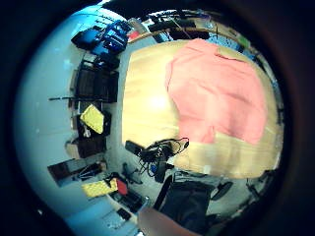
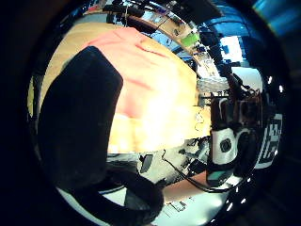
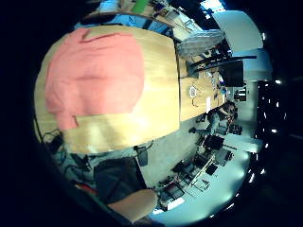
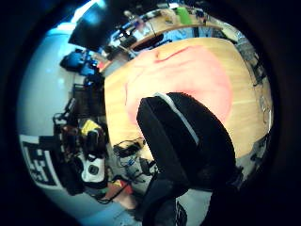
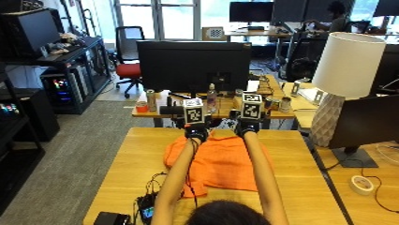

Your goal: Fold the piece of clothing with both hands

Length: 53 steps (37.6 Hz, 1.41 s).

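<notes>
While reaching up the outside view side by side but apart, left hand (image 5: 196,133) and right hand (image 5: 246,127) over the far edge of the orange garment (image 5: 215,164), at about twelve o'clock of the cloth. Whether fingers are curled or straight: cannot tell. Garment spread flat on the wooden table (image 5: 131,154), roughly at its centre, one corner bunched toward nine o'clock. Beyond the table's far edge, at twelve o'clock, a dark monitor (image 5: 193,65). At two o'clock, a white lamp (image 5: 343,75). Near the table's seven o'clock corner, tangled black cables (image 5: 150,199).
</notes>
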Available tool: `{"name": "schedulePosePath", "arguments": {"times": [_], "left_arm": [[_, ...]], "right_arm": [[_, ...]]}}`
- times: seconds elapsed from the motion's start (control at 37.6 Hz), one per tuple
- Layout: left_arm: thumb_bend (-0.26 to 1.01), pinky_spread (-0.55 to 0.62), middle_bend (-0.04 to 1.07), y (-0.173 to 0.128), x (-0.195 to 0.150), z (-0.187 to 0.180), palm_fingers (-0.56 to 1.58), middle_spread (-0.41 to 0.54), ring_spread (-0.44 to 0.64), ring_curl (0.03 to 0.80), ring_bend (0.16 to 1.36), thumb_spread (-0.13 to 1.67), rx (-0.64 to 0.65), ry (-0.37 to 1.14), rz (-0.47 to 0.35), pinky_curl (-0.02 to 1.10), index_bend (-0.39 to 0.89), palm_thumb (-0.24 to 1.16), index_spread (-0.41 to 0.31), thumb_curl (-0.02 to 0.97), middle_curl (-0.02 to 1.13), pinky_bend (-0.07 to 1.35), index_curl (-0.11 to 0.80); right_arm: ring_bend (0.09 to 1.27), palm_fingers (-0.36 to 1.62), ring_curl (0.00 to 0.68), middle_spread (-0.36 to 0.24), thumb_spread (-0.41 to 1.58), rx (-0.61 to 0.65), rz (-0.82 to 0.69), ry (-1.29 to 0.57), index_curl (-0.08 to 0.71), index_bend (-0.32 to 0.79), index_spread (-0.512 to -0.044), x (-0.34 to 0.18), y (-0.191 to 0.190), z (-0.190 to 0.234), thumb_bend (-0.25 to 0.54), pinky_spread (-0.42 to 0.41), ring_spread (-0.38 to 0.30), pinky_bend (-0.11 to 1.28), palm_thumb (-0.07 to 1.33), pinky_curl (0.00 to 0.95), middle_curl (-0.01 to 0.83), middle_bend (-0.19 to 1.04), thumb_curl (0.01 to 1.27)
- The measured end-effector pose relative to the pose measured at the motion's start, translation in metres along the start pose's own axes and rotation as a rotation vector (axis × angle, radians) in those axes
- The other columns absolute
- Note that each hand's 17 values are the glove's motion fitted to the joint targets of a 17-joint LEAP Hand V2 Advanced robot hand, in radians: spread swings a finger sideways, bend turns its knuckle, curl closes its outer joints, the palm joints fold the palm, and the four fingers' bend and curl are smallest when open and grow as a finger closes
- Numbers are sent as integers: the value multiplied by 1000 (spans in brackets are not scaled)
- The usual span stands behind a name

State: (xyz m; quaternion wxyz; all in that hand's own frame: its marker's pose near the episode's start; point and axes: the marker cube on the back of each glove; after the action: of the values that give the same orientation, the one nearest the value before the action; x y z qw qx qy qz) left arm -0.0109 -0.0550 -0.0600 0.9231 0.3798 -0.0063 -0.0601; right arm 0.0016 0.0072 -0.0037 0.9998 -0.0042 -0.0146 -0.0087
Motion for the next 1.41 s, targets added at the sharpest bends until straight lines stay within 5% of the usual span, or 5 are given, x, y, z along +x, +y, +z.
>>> {"name": "schedulePosePath", "arguments": {"times": [0.08, 0.27, 0.53, 1.07, 1.41], "left_arm": [[81, 286, 150, -16, 0, 0, 160, 171, 253, 133, 510, 744, 158, -4, -21, 119, 129, 109, 13, 4, 57, 368, 61], [81, 371, 169, -19, 6, 3, 110, 220, 336, 177, 576, 1071, 152, -8, -27, 173, 146, 107, 14, 27, 102, 404, 113], [70, 415, 179, -16, 19, 6, 74, 238, 380, 206, 613, 1282, 162, -32, -5, 218, 156, 102, 9, 61, 152, 424, 174], [36, 430, 179, -4, -11, 6, 42, 244, 397, 235, 641, 1370, 140, -92, 27, 275, 156, 98, 10, 113, 218, 439, 245], [-17, 428, 193, 7, -54, 45, -6, 246, 414, 242, 642, 1178, 80, -214, 230, 302, 127, 91, 0, 164, 255, 469, 247]], "right_arm": [[287, 329, 103, -56, 711, -6, -7, -14, 109, 170, -267, 1, 6, -5, 176, 152, 65, 416, 283, 153, 95, 193, 52], [299, 300, 146, -71, 1002, -1, -38, -18, 163, 161, -329, -4, 16, -13, 167, 194, 85, 427, 304, 206, 152, 192, 79], [302, 281, 181, -78, 1183, -29, -58, -32, 212, 159, -358, 1, 21, -5, 133, 215, 97, 425, 316, 246, 208, 188, 110], [330, 285, 234, -81, 1256, 8, -24, -90, 250, 139, -367, 72, 34, -20, 32, 215, 94, 423, 297, 296, 278, 192, 145], [424, 342, 278, -83, 1240, 7, 17, -19, 236, 111, -363, 139, 43, -1, -11, 205, 58, 431, 294, 317, 305, 192, 167]]}}
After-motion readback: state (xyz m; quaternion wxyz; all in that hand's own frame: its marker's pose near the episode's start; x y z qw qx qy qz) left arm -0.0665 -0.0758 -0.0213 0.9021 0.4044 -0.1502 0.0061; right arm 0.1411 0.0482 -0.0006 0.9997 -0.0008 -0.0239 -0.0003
